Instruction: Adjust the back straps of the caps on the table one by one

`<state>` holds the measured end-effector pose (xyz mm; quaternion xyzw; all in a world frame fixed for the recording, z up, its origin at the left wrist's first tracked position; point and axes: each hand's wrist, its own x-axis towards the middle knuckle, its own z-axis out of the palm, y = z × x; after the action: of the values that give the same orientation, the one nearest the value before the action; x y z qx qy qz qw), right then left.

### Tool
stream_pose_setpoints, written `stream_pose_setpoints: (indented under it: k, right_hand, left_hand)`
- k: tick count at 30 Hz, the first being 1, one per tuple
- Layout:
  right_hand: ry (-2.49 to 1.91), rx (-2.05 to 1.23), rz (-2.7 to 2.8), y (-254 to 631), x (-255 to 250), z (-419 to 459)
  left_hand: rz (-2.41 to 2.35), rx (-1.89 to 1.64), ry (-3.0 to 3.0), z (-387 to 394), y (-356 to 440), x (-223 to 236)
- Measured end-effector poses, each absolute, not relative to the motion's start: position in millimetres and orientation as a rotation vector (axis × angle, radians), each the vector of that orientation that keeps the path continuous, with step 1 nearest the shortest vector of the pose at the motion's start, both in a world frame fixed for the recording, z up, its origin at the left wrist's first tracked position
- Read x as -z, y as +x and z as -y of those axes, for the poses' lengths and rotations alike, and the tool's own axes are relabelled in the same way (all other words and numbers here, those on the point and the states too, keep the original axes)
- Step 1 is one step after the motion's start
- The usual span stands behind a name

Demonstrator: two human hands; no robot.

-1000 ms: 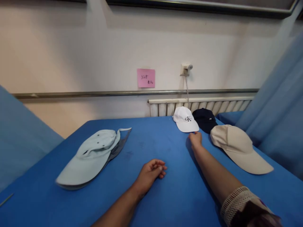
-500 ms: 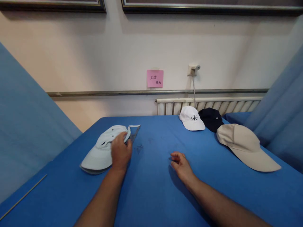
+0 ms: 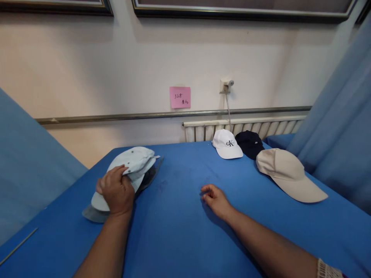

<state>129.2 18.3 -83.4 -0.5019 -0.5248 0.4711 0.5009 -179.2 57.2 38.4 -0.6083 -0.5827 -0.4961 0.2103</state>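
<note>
One pale-blue, dark-eyeleted fabric cap point(image 3: 133, 157) was gripped by the left hand point(image 3: 117, 189) above a dark-grey fabric cap point(image 3: 94, 214). The right hand point(image 3: 215, 199) was held half-curled.

Single wide view from a camera worn on the person's head, facing forward and tilted down over a blue tabletop point(image 3: 176, 231). The tabletop fills most of the lower half, its far edge crossing near mid-frame. Beyond, the camera faces a pale wall point(image 3: 139, 73) nearly straight on, with picture frames point(image 3: 246, 12) cut off along the top. Both forearms come in from below, close to the lens, with the left hand point(image 3: 118, 191) left of centre and the right hand point(image 3: 218, 200) slightly right of centre.
</note>
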Motion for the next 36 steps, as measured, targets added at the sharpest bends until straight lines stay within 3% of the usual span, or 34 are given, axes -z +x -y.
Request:
stream_pose_setpoints:
  k: [5,13,28,36]
  right_hand:
    - [-1.209,-0.928,0.943,147,68,-33]
    - [-1.428,-0.776,0.668,200,62,-64]
    - [-1.396,-1.048,1.189,183,56,-58]
    - [-1.442,-0.945,0.983,182,53,-59]
  left_hand:
    - [1.115,1.363,-1.814,-42,-138,-35]
    - [1.333,1.061,-2.395,-61,-90,7]
    - [1.501,1.508,-2.374,-97,-69,2]
    - [2.020,1.856,-2.169,-94,-45,15]
